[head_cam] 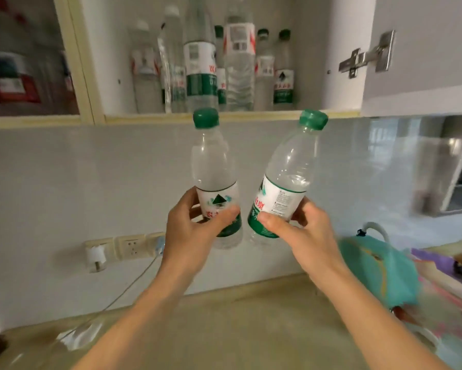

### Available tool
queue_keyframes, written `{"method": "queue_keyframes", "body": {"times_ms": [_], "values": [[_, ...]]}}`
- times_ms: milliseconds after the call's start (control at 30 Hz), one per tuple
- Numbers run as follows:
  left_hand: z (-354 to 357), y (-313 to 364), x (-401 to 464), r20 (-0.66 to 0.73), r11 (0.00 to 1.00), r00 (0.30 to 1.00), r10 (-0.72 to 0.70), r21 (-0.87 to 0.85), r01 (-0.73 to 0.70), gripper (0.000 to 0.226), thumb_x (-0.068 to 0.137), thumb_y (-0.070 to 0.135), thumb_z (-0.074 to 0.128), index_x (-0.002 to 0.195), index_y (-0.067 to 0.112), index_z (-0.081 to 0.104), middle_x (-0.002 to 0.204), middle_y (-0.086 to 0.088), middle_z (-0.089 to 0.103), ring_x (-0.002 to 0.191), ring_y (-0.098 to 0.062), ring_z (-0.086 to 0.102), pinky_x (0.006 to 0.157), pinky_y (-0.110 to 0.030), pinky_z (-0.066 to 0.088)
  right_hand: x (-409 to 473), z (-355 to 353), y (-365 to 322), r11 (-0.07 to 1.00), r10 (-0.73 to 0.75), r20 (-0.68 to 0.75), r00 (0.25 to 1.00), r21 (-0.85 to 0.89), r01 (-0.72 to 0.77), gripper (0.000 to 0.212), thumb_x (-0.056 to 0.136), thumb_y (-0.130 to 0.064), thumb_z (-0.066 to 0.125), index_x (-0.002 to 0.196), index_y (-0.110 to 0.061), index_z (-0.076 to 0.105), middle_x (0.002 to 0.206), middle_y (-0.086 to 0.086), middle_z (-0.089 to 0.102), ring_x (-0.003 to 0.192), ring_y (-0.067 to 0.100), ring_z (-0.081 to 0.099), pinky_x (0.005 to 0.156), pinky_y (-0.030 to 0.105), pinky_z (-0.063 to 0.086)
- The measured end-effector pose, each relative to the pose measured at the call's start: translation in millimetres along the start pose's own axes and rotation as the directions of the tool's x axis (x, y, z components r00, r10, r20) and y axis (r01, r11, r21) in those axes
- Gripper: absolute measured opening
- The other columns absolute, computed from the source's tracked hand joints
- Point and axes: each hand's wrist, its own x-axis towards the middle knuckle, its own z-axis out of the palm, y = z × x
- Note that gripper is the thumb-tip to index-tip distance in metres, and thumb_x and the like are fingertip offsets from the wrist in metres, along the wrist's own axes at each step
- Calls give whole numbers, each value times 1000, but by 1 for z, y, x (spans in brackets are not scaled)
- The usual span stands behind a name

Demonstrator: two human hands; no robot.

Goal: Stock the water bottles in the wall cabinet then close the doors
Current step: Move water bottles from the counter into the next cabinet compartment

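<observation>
My left hand (195, 231) grips a green-capped water bottle (211, 166) around its label, holding it upright below the cabinet. My right hand (301, 231) grips a second green-capped bottle (291, 169) that tilts to the right. Both bottles are raised in front of the tiled wall, just under the wall cabinet's lower edge (251, 116). Inside the cabinet several water bottles (219, 65) stand on the shelf. The right cabinet door (424, 49) is swung open, its metal hinge (368, 56) showing. The left door (29, 57) has a glass pane.
A beige countertop (237, 324) lies below. Wall sockets (128, 248) with a plugged-in white adapter and cable sit at the left. A teal bag (379, 271) and purple and pink items lie on the right of the counter. A window (454, 161) is at the far right.
</observation>
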Motion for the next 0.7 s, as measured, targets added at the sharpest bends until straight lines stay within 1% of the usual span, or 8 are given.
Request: {"method": "queue_keyframes", "body": {"times_ms": [100, 233, 300, 367, 433, 500, 600, 700], "values": [[8, 55, 32, 27, 990, 990, 137, -34, -136, 34, 78, 34, 85, 109, 30, 71, 102, 14, 76, 95, -6, 71, 72, -15, 55, 35, -16, -60, 990, -140, -47, 989, 2, 140, 33, 66, -52, 82, 98, -50, 71, 99, -19, 76, 93, 1, 71, 73, 19, 57], [16, 117, 72, 35, 965, 968, 249, -89, -245, 35, 79, 29, 85, 111, 24, 73, 101, 7, 78, 96, -13, 74, 77, -22, 58, 83, -29, -121, 967, -252, -131, 959, 1, 254, 43, 64, -59, 82, 97, -32, 73, 94, -15, 78, 89, 4, 74, 79, 31, 59], [20, 139, 93, 5, 954, 958, 288, -85, -286, 31, 80, 24, 85, 108, 23, 73, 100, 6, 79, 95, -14, 74, 79, -26, 60, 107, -31, -142, 961, -276, -142, 951, -28, 275, 45, 64, -59, 83, 97, -31, 74, 92, -15, 78, 88, 3, 74, 82, 34, 60], [22, 153, 114, -31, 950, 952, 305, -62, -306, 29, 80, 24, 86, 106, 24, 72, 97, 8, 79, 92, -10, 75, 77, -25, 60, 129, -31, -156, 957, -288, -155, 945, -86, 278, 47, 60, -63, 82, 95, -32, 74, 89, -18, 77, 83, -1, 73, 78, 31, 59], [24, 161, 134, -51, 954, 952, 300, -1, -301, 28, 79, 29, 86, 104, 27, 71, 94, 13, 78, 87, -4, 74, 74, -21, 59, 151, -32, -162, 954, -285, -158, 945, -139, 265, 48, 58, -64, 83, 93, -33, 73, 86, -18, 77, 80, -2, 72, 73, 28, 57], [25, 163, 153, -73, 961, 960, 270, 82, -264, 31, 78, 32, 86, 103, 31, 67, 89, 17, 75, 81, 1, 72, 64, -13, 55, 171, -34, -164, 958, -251, -145, 957, -180, 224, 49, 61, -60, 85, 97, -31, 72, 89, -13, 76, 84, 3, 72, 75, 30, 57], [27, 158, 174, -153, 971, 969, 194, 173, -167, 35, 76, 36, 87, 102, 30, 65, 86, 19, 67, 78, 0, 66, 61, -18, 48, 192, -37, -158, 955, -190, -107, 976, -252, 158, 40, 65, -59, 85, 90, -33, 66, 90, -11, 74, 84, 7, 70, 70, 28, 56], [27, 147, 191, -178, 978, 974, 140, 179, -108, 25, 79, 38, 84, 89, 32, 61, 84, 20, 65, 78, 1, 63, 60, -20, 45, 207, -37, -145, 947, -171, -99, 980, -290, 136, 41, 68, -57, 85, 93, -27, 72, 89, -7, 75, 82, 9, 71, 72, 29, 57]]}}
